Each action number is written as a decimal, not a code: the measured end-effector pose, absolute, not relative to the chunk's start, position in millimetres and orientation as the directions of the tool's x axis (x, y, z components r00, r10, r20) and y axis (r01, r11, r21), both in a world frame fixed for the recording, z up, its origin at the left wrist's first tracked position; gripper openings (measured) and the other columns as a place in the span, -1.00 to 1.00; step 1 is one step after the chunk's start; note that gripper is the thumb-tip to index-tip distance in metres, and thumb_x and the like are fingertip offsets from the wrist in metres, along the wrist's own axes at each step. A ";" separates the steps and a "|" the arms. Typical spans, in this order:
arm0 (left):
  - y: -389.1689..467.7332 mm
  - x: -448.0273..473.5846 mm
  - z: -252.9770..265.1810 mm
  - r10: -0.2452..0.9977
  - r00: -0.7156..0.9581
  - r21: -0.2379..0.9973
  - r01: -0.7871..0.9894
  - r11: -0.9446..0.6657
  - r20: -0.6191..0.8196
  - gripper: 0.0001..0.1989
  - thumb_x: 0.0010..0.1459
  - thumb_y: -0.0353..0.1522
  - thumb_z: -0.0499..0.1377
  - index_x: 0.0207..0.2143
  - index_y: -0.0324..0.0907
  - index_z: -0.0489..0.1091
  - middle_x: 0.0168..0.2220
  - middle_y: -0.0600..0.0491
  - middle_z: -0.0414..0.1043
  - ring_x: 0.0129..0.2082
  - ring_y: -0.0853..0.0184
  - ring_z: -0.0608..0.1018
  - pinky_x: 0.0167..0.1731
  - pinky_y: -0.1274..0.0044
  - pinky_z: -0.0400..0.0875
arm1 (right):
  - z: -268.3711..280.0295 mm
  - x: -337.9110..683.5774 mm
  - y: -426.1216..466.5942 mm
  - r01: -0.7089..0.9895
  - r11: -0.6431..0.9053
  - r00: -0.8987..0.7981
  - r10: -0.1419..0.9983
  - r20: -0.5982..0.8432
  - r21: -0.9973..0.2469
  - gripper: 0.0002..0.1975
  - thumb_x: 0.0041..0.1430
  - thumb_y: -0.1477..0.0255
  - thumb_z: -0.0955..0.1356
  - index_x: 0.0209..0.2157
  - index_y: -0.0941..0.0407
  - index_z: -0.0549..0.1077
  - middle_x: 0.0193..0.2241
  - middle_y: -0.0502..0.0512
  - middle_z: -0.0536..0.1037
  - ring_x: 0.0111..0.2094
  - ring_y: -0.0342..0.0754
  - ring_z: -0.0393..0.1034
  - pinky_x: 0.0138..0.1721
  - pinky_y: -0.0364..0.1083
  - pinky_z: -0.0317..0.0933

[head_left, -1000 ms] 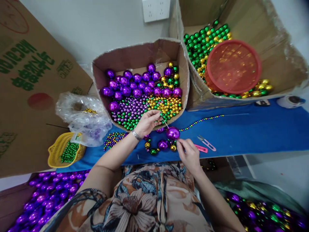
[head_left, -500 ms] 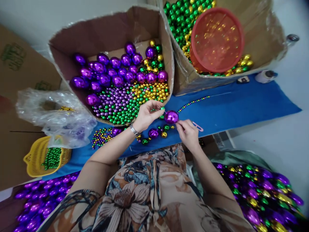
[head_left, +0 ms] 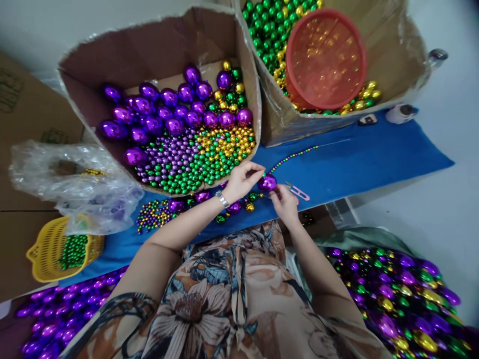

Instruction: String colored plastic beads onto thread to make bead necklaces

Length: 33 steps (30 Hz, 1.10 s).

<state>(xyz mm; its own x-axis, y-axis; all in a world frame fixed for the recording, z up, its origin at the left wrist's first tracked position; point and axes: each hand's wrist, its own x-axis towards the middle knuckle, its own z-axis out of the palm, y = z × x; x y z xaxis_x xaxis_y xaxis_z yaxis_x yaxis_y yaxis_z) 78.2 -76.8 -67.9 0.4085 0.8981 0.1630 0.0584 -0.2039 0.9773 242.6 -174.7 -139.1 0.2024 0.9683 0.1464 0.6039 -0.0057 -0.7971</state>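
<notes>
My left hand [head_left: 245, 181], with a metal watch on the wrist, is closed in a pinch over the blue cloth. A small bit of a green bead [head_left: 264, 174] shows at its fingertips, against a large shiny purple bead [head_left: 267, 182]. From the lower right, the pinched fingers of my right hand [head_left: 285, 203] hold the purple bead at its edge. Any thread inside the fingers is hidden. Below my hands lie strung larger beads, among them a gold bead [head_left: 250, 206] and a green bead [head_left: 220, 218]. A thin strand of tiny beads [head_left: 294, 156] runs off behind the purple bead.
Pink-handled snips [head_left: 299, 193] lie right of my hand on the blue cloth [head_left: 355, 164]. Behind stand a cardboard box [head_left: 160, 40] of loose beads and another with a red basket [head_left: 325, 102]. Left are a yellow basket [head_left: 41, 254] and plastic bag [head_left: 41, 164].
My left fingertips have moved right, close against the purple bead, and the green bead is now mostly covered. The snips show more fully. The whole view has shifted slightly.
</notes>
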 end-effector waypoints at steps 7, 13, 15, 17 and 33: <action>-78.1 83.9 -83.9 0.800 0.547 0.880 0.217 -0.422 0.248 -0.85 0.21 -0.30 0.18 -0.32 -0.15 0.51 -0.27 -0.02 0.52 -0.24 0.27 0.52 -0.15 0.43 0.35 | -152.9 244.3 -183.1 0.713 -0.115 0.289 0.947 0.140 -0.692 -0.51 0.16 0.45 0.24 0.14 0.19 0.26 -0.12 0.25 0.55 -0.37 -0.04 0.49 -0.27 -0.04 0.37; -75.6 89.2 -88.2 0.746 0.619 0.846 0.238 -0.478 0.247 -0.82 0.23 -0.28 0.16 -0.36 -0.14 0.50 -0.30 -0.01 0.53 -0.26 0.25 0.50 -0.17 0.42 0.32 | -145.2 252.0 -183.1 0.815 -0.029 0.136 0.980 0.143 -0.579 -0.46 0.13 0.54 0.20 0.18 0.18 0.27 -0.15 0.22 0.58 -0.26 0.02 0.50 -0.21 -0.01 0.39; -75.6 90.8 -88.7 0.721 0.650 0.839 0.236 -0.491 0.239 -0.82 0.23 -0.27 0.17 -0.36 -0.15 0.50 -0.32 -0.01 0.54 -0.28 0.25 0.49 -0.18 0.42 0.31 | -135.1 250.4 -181.9 0.800 -0.027 0.180 0.964 0.197 -0.599 -0.50 0.19 0.53 0.18 0.18 0.18 0.28 -0.13 0.24 0.56 -0.21 0.02 0.49 -0.14 0.02 0.39; -76.4 93.0 -89.4 0.702 0.671 0.823 0.245 -0.513 0.238 -0.83 0.23 -0.28 0.17 -0.35 -0.15 0.50 -0.31 -0.01 0.54 -0.28 0.26 0.49 -0.18 0.43 0.31 | -121.1 249.2 -180.1 0.767 0.006 0.214 0.940 0.266 -0.641 -0.56 0.28 0.47 0.18 0.17 0.16 0.32 -0.10 0.23 0.53 -0.18 -0.01 0.48 -0.08 0.02 0.38; -79.1 103.8 -98.7 0.660 0.729 0.812 0.268 -0.518 0.181 -0.84 0.26 -0.33 0.16 -0.29 -0.19 0.51 -0.25 0.03 0.57 -0.23 0.33 0.54 -0.12 0.48 0.35 | -27.4 263.9 -166.3 0.622 0.169 0.442 0.730 0.522 -0.764 -0.81 0.28 0.34 0.30 -0.15 0.06 0.50 -0.20 0.09 0.51 -0.33 -0.14 0.43 -0.33 -0.10 0.36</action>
